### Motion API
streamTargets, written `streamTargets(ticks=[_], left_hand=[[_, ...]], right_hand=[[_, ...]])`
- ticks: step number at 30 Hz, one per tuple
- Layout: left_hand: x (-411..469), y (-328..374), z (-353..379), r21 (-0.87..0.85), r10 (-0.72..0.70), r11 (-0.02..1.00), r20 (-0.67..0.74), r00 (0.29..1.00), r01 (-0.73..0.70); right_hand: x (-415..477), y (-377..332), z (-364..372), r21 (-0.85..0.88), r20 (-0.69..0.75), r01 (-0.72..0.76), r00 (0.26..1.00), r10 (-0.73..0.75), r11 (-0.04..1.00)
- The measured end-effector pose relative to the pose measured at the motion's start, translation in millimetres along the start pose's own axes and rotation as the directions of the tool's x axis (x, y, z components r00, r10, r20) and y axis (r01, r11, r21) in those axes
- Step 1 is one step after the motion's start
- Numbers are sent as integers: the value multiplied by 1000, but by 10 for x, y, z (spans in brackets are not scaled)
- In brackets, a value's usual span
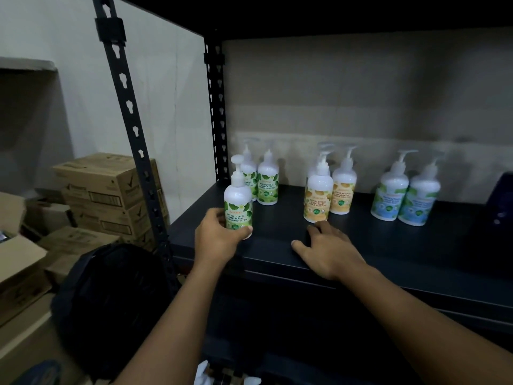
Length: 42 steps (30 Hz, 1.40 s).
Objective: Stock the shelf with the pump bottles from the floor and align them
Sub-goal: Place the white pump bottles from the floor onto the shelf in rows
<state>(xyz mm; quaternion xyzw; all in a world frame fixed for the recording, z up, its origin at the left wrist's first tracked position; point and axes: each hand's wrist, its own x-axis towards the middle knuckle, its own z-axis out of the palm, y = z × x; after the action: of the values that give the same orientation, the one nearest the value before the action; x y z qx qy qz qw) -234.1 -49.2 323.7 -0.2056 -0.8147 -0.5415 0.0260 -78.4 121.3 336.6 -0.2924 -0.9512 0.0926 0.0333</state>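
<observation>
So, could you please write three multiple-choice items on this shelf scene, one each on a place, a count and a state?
1. Where is the white pump bottle with the green label that the left hand grips?
A. at the front left of the black metal shelf
B. on the floor
C. at the shelf's far right

2. How many white pump bottles with blue labels are on the shelf?
A. one
B. two
C. four

3. What is the right hand doing?
A. gripping a bottle
B. resting open on the shelf
C. pressing a pump

Answers: A, its base is by the shelf's left front edge; B, a pair stands at the right; B, its fingers lie straight and hold nothing.
</observation>
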Motion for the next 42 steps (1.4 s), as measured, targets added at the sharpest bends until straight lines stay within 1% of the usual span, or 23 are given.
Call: streamTargets(ticks=[7,11,15,21,42], left_hand=[[238,61,98,143,-39,989,-39,998,45],[373,75,156,190,-45,980,-33,998,51],[500,48,192,243,-40,969,-51,998,51],[660,41,255,270,-62,960,-38,997,70],[826,-26,331,344,-37,938,-17,999,41]], right_hand=[[38,-9,34,-5,48,26,999,-25,1000],[50,18,70,8,50,56,997,-56,998],[67,25,98,7,53,51,997,-51,999],[72,25,105,3,48,43,998,-43,999],[60,13,88,17,41,42,998,-43,999]])
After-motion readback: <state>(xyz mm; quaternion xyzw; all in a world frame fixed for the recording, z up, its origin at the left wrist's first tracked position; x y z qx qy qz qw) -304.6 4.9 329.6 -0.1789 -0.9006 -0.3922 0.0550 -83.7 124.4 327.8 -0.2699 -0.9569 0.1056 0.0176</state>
